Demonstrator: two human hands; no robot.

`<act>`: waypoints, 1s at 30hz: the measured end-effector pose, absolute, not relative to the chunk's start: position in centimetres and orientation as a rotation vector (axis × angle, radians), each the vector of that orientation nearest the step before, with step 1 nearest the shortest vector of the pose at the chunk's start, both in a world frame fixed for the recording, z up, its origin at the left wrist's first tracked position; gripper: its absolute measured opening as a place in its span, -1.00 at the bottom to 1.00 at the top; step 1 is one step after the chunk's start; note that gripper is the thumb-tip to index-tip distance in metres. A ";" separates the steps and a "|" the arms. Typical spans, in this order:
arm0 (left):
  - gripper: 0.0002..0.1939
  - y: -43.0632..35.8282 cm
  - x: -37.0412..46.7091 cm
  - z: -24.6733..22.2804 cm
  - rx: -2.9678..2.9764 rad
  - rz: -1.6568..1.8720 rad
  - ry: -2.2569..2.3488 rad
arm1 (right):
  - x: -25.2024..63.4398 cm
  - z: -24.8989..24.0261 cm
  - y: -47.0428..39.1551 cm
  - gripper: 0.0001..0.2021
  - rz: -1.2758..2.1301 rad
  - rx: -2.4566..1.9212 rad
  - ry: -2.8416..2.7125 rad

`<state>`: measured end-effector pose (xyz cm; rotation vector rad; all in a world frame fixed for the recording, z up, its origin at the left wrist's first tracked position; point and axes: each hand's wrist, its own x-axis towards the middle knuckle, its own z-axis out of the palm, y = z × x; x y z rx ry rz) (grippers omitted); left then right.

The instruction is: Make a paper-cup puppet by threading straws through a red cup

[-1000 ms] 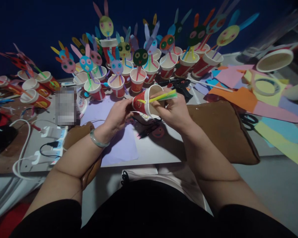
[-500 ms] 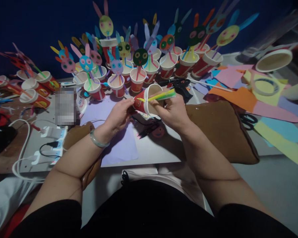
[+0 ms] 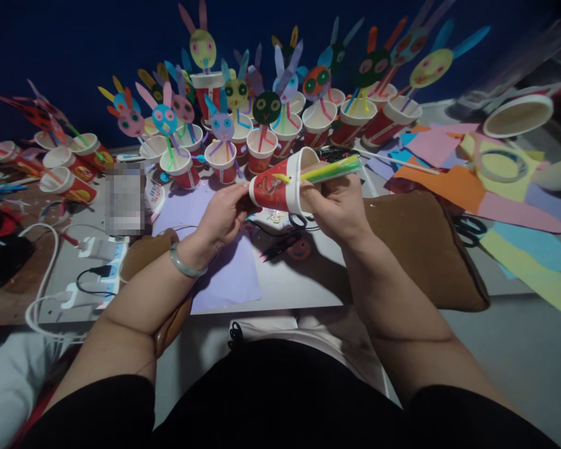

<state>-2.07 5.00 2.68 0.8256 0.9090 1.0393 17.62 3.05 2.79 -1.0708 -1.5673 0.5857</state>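
Observation:
A red paper cup [image 3: 273,188] with a white rim lies tilted on its side in the air, its mouth turned to the right. My left hand [image 3: 222,218], with a bangle [image 3: 186,262] on the wrist, pinches the cup's base. At the mouth, my right hand [image 3: 339,206] is closed around yellow and green straws [image 3: 331,168], its thumb at the rim. The yellow straw's bent tip reaches over the rim onto the cup's outer wall. Some right fingers are hidden behind the cup and straws. Below the cup, black scissors [image 3: 280,247] rest beside a pink paper piece [image 3: 300,249].
Several cups with paper rabbit heads [image 3: 267,107] on straws line the table's back. Coloured paper [image 3: 453,184] and a tape roll [image 3: 502,165] lie right, beside a brown cushion [image 3: 402,249]. A power strip [image 3: 112,271] with cables is left; purple paper [image 3: 229,280] lies in front.
The cup has swung so more of its printed side shows. My right hand and the straws have shifted right and slightly up. My left hand stays at the base.

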 end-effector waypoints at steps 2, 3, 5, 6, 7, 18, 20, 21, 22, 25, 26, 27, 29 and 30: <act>-0.91 5.0 -2.1 2.9 0.876 1.015 0.915 | 17.6 2.9 3.1 -0.79 0.655 -1.053 -1.514; -0.91 5.0 -2.2 3.0 0.904 1.003 0.915 | 17.6 3.0 3.1 -0.78 0.688 -1.047 -1.490; -0.84 5.0 -2.3 2.9 0.946 0.991 0.912 | 17.5 3.2 3.1 -0.77 0.750 -1.035 -1.452; -0.78 5.0 -2.4 2.8 0.963 0.989 0.908 | 17.5 3.3 3.1 -0.76 0.777 -1.027 -1.436; -0.73 5.0 -2.5 2.7 0.978 0.988 0.905 | 17.5 3.4 3.1 -0.76 0.803 -1.023 -1.425; -0.59 4.6 -2.9 2.4 1.159 0.988 0.937 | 17.8 3.8 2.9 -0.76 0.859 -1.071 -1.449; -0.60 4.8 -3.0 2.1 1.170 0.967 0.960 | 17.8 3.8 3.0 -0.76 0.846 -1.065 -1.463; -0.60 4.8 -3.1 2.0 1.174 0.949 0.975 | 17.9 3.8 3.0 -0.76 0.837 -1.059 -1.470; -0.60 4.9 -3.1 1.9 1.178 0.929 0.986 | 17.9 3.8 3.0 -0.76 0.830 -1.052 -1.477; -0.59 4.9 -3.2 1.9 1.184 0.897 0.981 | 17.9 3.9 3.0 -0.77 0.820 -1.047 -1.494; -0.60 4.9 -3.1 2.0 1.181 0.900 0.974 | 17.9 3.9 3.0 -0.77 0.819 -1.053 -1.495; -0.61 4.8 -3.0 2.2 1.172 0.909 0.971 | 17.9 3.9 3.0 -0.77 0.821 -1.059 -1.493; -0.65 4.7 -2.8 2.5 1.142 0.933 0.978 | 17.8 4.0 2.9 -0.76 0.828 -1.066 -1.481; -0.66 4.7 -2.7 2.7 1.123 0.939 0.983 | 17.8 4.0 2.9 -0.76 0.832 -1.067 -1.472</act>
